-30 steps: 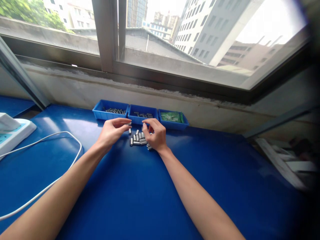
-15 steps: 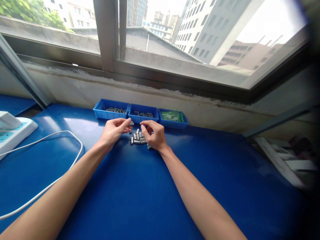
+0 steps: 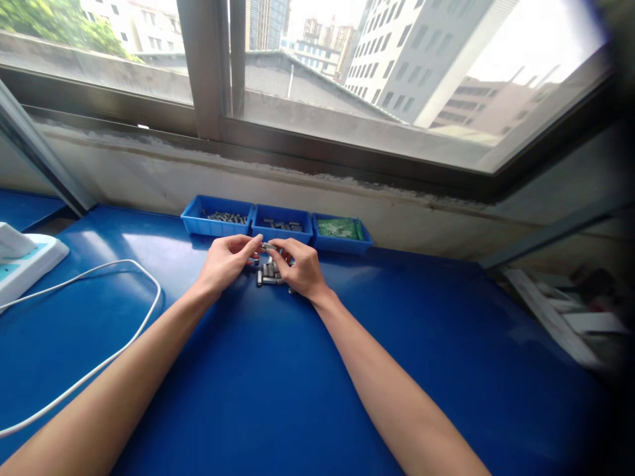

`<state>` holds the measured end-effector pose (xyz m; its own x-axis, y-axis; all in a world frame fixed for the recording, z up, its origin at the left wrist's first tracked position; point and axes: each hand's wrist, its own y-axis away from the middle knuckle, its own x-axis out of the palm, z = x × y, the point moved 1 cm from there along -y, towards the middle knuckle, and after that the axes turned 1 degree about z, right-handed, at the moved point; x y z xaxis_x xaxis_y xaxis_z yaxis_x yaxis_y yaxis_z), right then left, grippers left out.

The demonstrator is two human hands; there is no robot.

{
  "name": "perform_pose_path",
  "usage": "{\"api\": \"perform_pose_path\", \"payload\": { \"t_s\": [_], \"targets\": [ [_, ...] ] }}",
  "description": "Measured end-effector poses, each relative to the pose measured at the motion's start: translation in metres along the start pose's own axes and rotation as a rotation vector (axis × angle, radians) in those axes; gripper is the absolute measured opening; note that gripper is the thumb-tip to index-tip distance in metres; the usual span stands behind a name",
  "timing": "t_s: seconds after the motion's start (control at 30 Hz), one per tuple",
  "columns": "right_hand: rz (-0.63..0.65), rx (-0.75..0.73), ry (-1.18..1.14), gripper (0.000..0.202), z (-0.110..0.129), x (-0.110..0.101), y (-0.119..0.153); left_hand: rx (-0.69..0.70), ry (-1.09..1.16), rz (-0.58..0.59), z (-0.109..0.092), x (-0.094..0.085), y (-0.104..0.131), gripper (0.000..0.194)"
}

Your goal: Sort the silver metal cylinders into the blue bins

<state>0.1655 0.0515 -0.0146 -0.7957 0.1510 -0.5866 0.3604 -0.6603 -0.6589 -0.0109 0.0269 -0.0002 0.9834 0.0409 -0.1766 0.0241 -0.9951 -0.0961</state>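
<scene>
My left hand (image 3: 229,263) pinches one end of a small silvery metal piece (image 3: 268,246) between thumb and fingers. From the other side, the thumb and fingertips of my right hand (image 3: 300,268) close on the same piece. Under the hands, on the blue table, lies a pile of short, bar-like metal pieces (image 3: 270,280), some with dark ends. My right hand hides part of this pile. Another small dark piece (image 3: 256,262) shows just below my left fingertips.
Behind the hands, three blue bins stand in a row: the left bin (image 3: 208,228) with small metal parts, the middle bin (image 3: 281,235) with metal pieces, the right bin (image 3: 342,246) with green-looking contents. A white cable (image 3: 153,301) loops left, near a power strip (image 3: 42,261).
My right hand has moved left and its fingertips now meet the metal piece in my left hand. The view has shifted slightly.
</scene>
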Motion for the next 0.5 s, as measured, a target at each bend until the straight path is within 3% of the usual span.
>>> {"api": "perform_pose_path", "payload": {
  "t_s": [0.13,0.27,0.37,0.5],
  "targets": [
    [-0.214,0.146,0.086,0.022,-0.010,-0.003,-0.005,0.272,-0.445,0.009,-0.002,-0.009,0.000,0.035],
    [-0.349,0.268,0.187,0.027,-0.023,-0.008,-0.008,0.476,-0.687,0.206,0.002,-0.010,0.001,0.033],
    [-0.378,0.309,0.242,0.027,-0.029,-0.010,-0.007,0.515,-0.749,0.313,0.005,-0.008,0.001,0.035],
    [-0.375,0.321,0.234,0.027,-0.032,-0.011,-0.006,0.491,-0.745,0.333,0.003,-0.008,0.000,0.036]
  ]
}}
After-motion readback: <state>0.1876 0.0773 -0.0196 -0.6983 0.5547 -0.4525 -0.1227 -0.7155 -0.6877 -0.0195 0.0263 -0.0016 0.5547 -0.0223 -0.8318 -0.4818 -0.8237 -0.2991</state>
